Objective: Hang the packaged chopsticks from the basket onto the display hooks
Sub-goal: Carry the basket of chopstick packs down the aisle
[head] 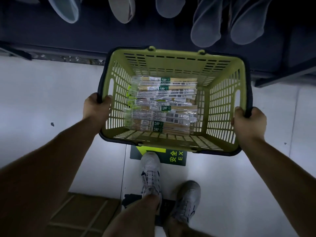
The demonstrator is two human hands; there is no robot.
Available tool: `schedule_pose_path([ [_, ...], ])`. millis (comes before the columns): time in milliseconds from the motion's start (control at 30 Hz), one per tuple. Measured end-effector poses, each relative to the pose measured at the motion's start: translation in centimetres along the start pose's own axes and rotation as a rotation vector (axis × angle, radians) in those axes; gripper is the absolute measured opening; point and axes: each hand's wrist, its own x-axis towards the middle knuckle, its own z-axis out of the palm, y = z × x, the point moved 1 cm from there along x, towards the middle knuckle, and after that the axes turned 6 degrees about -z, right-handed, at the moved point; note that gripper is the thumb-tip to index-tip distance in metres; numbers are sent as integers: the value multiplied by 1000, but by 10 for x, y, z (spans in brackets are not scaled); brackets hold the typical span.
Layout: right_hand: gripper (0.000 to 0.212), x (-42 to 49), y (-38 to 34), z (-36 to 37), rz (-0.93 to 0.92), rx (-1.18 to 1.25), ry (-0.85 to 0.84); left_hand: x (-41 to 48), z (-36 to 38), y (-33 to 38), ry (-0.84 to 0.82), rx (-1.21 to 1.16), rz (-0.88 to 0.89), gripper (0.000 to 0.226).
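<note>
None of the packaged chopsticks (162, 103) is on a hook yet, as far as I can see. The whole lot lies stacked flat on the bottom of the green basket (171, 64), with the hang-tabs toward my left. Both hands are taken up with carrying. The left hand (95, 106) is curled round the dark handle at the basket's left rim, and the right hand (248, 124) round the one at the right rim. The basket is held over the pale floor (42, 100), facing a dark display fixture (85, 36). Grey goods (205, 29) hang along the top edge, but I cannot make out any display hooks. I judge the job to be at its very start: the basket must be set down and a hand freed, and every pack is left to hang.
</note>
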Motion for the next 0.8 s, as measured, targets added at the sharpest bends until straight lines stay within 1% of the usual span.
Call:
schedule_pose_path([
  [133, 34, -38, -13, -59, 29, -17, 3, -48, -35, 18, -70, 10, -31, 24],
  [300, 35, -114, -43, -165, 95, -35, 17, -151, -107, 59, -130, 53, -28, 33],
  [433, 30, -184, -74, -267, 156, 10, 29, -245, -182, 98, -133, 101, 35, 37],
  [600, 29, -266, -100, -378, 158, 33, 85, -338, -258, 141, -176, 128, 112, 43],
  [700, 23, -307, -108, -422, 192, 92, 124, -370, -280, 173, -202, 186, 198, 36],
  [800, 18, -342, -109, -454, 246, 188, 214, -390, -287, 205, -236, 235, 302, 39],
])
